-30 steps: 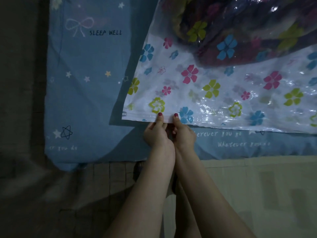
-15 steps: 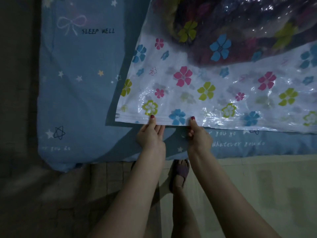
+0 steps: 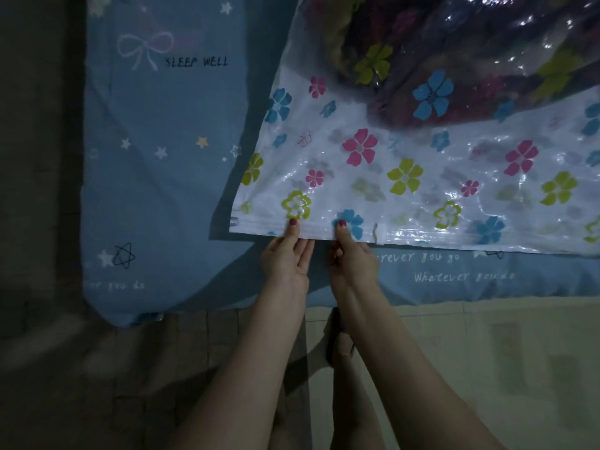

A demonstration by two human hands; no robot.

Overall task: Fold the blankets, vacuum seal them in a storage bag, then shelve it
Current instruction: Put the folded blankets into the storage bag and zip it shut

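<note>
A clear plastic storage bag (image 3: 422, 177) printed with coloured flowers lies on the bed. Dark folded blankets (image 3: 470, 50) fill its far part at the top right. Its near edge carries a white zip strip (image 3: 324, 229) along the bed's front. My left hand (image 3: 287, 254) pinches that strip near the bag's left corner, thumb on top and fingers underneath. My right hand (image 3: 352, 258) pinches the same strip a short way to the right, thumb pressed on a blue flower.
The bed has a blue sheet (image 3: 156, 177) with stars, a bow and printed words. Pale tiled floor (image 3: 487, 368) lies below the bed's front edge. A foot in a dark slipper (image 3: 337, 339) stands between my forearms. A dark area runs down the left side.
My right hand, which had slid right along the zip strip half a second ago, has come back left close to my left hand. Both still pinch the strip.
</note>
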